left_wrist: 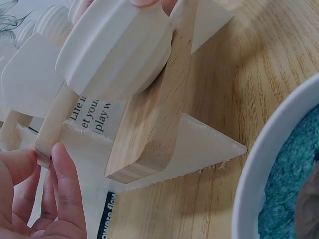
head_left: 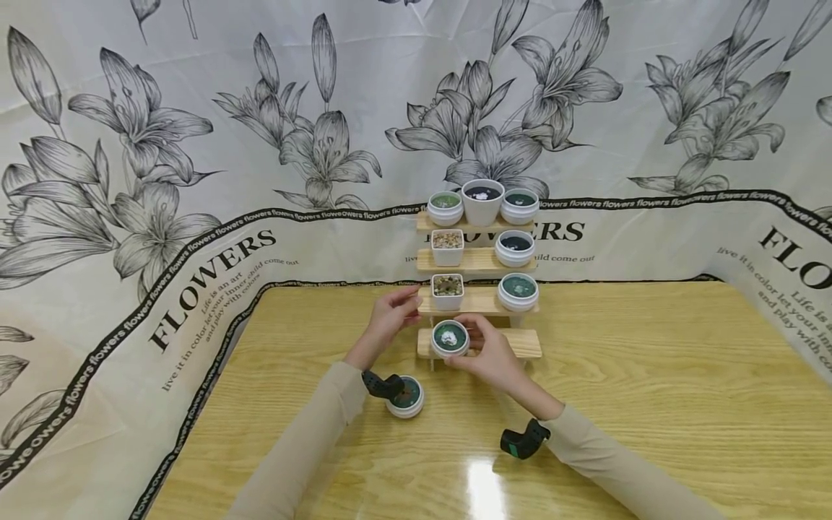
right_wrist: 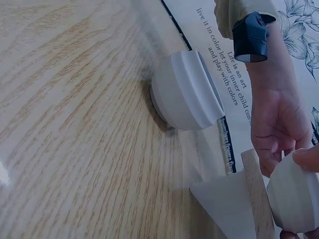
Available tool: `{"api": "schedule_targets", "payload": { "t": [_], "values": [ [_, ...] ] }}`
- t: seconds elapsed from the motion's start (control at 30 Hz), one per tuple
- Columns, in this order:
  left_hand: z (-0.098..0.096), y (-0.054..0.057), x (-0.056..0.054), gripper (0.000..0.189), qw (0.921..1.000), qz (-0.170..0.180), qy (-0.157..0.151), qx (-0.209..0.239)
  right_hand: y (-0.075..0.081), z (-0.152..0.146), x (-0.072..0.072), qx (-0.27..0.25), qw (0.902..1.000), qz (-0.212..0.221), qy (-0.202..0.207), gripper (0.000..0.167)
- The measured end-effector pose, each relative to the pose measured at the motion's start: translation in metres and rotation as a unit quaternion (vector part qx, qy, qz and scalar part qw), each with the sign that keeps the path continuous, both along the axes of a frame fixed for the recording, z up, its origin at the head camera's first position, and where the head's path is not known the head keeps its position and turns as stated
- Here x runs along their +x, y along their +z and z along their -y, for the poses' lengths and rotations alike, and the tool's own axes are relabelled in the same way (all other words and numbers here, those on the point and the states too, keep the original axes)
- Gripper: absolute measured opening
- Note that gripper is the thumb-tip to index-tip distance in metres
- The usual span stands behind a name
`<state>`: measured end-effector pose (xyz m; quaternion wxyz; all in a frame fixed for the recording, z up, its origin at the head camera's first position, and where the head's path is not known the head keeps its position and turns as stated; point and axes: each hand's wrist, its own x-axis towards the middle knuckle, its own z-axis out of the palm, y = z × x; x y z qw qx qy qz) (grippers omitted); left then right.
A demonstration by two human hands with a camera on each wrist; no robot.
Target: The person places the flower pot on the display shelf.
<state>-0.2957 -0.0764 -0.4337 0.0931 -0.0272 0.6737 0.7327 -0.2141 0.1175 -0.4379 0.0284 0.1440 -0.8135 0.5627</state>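
My right hand (head_left: 490,354) grips a round white pot (head_left: 450,338) with green filling and a white patch on top. This pot sits on the left part of the lowest board (head_left: 523,343) of a tiered wooden stand. In the left wrist view the pot's ribbed side (left_wrist: 117,55) meets the board. With thumb and fingers, my left hand (head_left: 395,314) pinches the left end of the board one tier up (left_wrist: 50,134). Below my left wrist, another round white pot (head_left: 406,408) with blue-green filling and a brown centre stands on the table, partly hidden by the wrist camera.
Square white pots (head_left: 447,292) of pebbles and round pots (head_left: 518,292) fill the upper tiers. A taller white pot (head_left: 482,206) stands at the top. Behind the stand hangs a flower-printed cloth (head_left: 351,245). The wooden table (head_left: 650,390) extends to both sides.
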Motion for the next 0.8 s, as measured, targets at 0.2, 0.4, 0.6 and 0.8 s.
{"api": "schedule_targets", "payload": {
  "t": [0.2, 0.4, 0.6, 0.8],
  "values": [
    [0.0002, 0.0004, 0.0003, 0.04, 1.0, -0.004, 0.002, -0.006, -0.0002, -0.0008, -0.0009, -0.001, 1.0, 0.004, 0.003, 0.065],
    [-0.0008, 0.0017, 0.0017, 0.04, 1.0, -0.002, 0.001, -0.004, 0.0008, -0.0015, -0.0001, 0.018, 0.9997, -0.006, -0.013, 0.065],
    [-0.0001, 0.0005, 0.001, 0.039, 1.0, -0.001, 0.008, 0.001, 0.0012, -0.001, -0.0002, 0.016, 0.9997, -0.003, -0.019, 0.065],
    [-0.0003, 0.0013, 0.0013, 0.04, 1.0, 0.0, 0.004, 0.001, 0.0016, -0.0008, -0.0001, 0.002, 0.9998, -0.001, -0.019, 0.065]
  ]
}}
